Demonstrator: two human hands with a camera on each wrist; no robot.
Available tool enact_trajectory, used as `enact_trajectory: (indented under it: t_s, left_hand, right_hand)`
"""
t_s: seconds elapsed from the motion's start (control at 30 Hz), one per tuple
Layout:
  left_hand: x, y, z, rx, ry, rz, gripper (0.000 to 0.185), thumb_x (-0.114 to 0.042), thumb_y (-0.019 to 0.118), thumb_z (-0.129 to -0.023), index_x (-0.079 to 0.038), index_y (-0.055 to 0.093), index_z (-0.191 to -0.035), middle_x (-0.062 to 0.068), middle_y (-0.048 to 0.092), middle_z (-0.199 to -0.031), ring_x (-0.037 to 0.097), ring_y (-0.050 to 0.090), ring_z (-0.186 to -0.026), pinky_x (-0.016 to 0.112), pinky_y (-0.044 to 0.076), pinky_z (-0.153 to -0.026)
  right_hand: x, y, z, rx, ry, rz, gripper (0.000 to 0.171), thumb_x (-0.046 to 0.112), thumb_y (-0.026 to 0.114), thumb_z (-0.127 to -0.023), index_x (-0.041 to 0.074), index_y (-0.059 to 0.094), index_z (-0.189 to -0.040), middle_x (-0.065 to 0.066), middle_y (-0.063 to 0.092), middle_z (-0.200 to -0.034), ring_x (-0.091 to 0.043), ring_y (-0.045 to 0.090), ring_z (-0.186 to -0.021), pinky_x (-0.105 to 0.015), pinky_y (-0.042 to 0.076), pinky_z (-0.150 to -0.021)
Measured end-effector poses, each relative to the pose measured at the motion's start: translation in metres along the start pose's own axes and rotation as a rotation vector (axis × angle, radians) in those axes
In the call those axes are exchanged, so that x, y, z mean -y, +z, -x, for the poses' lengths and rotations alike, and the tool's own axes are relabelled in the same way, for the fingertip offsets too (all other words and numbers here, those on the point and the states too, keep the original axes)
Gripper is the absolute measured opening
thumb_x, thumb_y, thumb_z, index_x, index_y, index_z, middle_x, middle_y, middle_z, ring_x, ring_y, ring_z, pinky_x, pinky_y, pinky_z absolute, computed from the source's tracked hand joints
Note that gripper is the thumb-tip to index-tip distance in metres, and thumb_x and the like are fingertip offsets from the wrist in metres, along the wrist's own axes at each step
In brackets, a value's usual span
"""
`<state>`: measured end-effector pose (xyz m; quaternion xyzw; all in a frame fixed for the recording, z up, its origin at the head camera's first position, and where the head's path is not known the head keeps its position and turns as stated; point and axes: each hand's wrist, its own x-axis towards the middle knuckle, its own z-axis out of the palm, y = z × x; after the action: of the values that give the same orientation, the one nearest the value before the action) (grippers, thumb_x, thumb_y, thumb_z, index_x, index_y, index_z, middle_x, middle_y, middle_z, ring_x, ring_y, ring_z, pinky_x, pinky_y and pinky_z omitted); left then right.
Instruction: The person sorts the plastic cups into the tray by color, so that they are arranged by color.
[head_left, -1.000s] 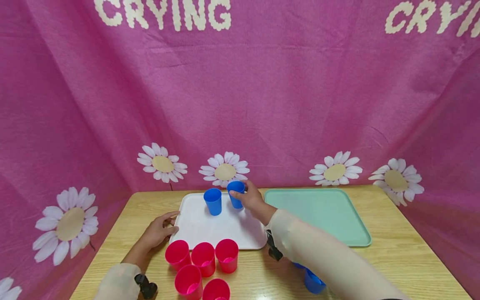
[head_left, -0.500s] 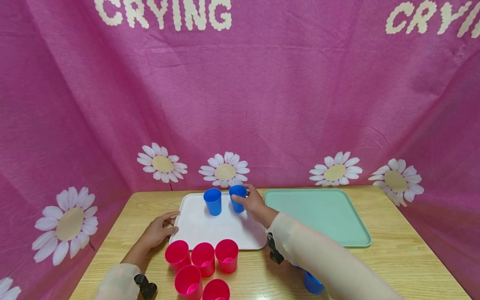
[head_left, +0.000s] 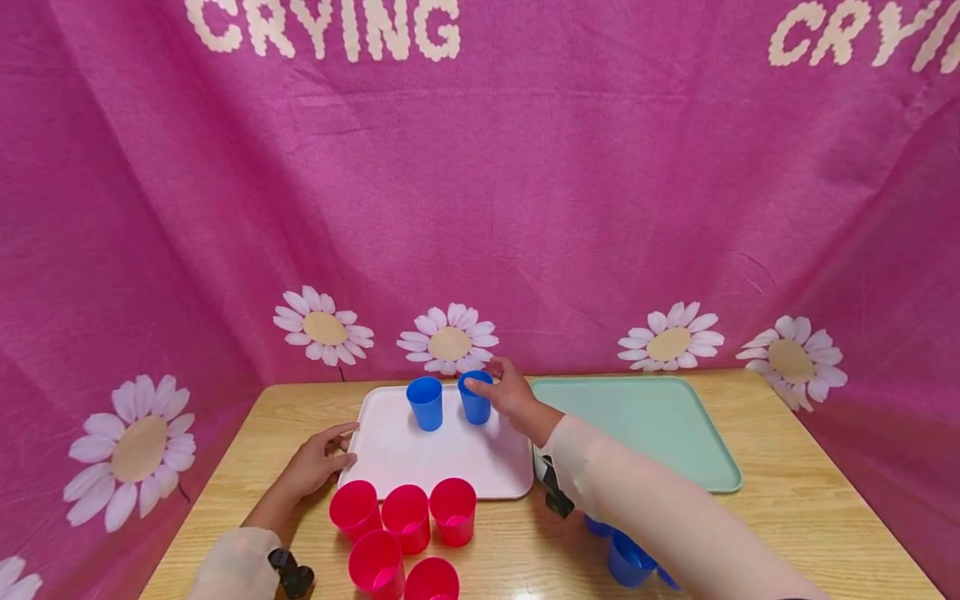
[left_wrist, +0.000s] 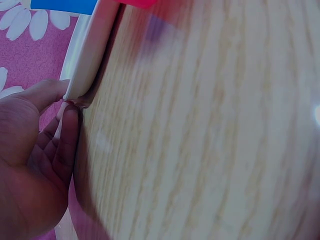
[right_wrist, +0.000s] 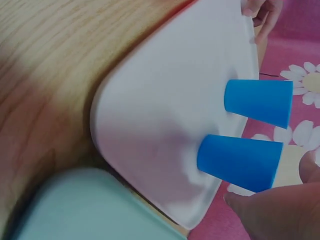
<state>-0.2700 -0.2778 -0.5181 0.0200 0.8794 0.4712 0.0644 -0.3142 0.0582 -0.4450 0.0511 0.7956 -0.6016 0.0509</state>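
Note:
Two blue cups stand upright on the far half of a white tray [head_left: 420, 467]. My right hand [head_left: 517, 400] is at the right blue cup [head_left: 475, 400], its thumb over the near rim and its fingers behind. In the right wrist view, the thumb and a finger [right_wrist: 310, 167] are spread apart, off the side of that cup [right_wrist: 240, 160]. The left blue cup [head_left: 425, 404] stands beside it, untouched. My left hand [head_left: 315, 462] holds the tray's left edge; the left wrist view shows its digits closed about the rim [left_wrist: 87, 70].
Several red cups [head_left: 406, 518] stand in front of the white tray. A mint green tray [head_left: 637, 425] lies to its right. More blue cups [head_left: 628, 560] are partly hidden under my right forearm. A pink flowered cloth [head_left: 480, 208] hangs behind the wooden table [head_left: 795, 492].
The right blue cup has shifted slightly right and toward me onto the tray. My right fingers have since loosened and lifted from it. The left hand has stayed put.

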Motion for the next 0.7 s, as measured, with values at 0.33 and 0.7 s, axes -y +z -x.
enact_trajectory:
  t_s: [0.33,0.7]
  left_hand:
    - [-0.002,-0.001,0.001,-0.001,-0.013,-0.005,0.058,-0.002,0.071,-0.094,-0.003,0.052,-0.149,0.015,0.056,-0.11,0.024,0.051,-0.09,0.025,0.051,-0.063]
    - [-0.001,0.0,0.001,0.009,0.001,-0.009,0.058,-0.001,0.07,-0.095,-0.002,0.051,-0.149,0.014,0.056,-0.109,0.023,0.051,-0.087,0.025,0.05,-0.062]
  right_hand:
    - [0.019,-0.022,0.007,0.053,-0.05,-0.004,0.075,0.02,0.071,-0.098,-0.001,0.03,-0.158,-0.027,0.038,-0.158,-0.046,0.041,-0.143,-0.056,0.044,-0.111]
    - [0.026,-0.054,0.023,0.172,-0.075,-0.033,0.076,0.019,0.07,-0.098,-0.002,0.029,-0.158,-0.027,0.034,-0.16,-0.046,0.035,-0.147,-0.06,0.036,-0.116]
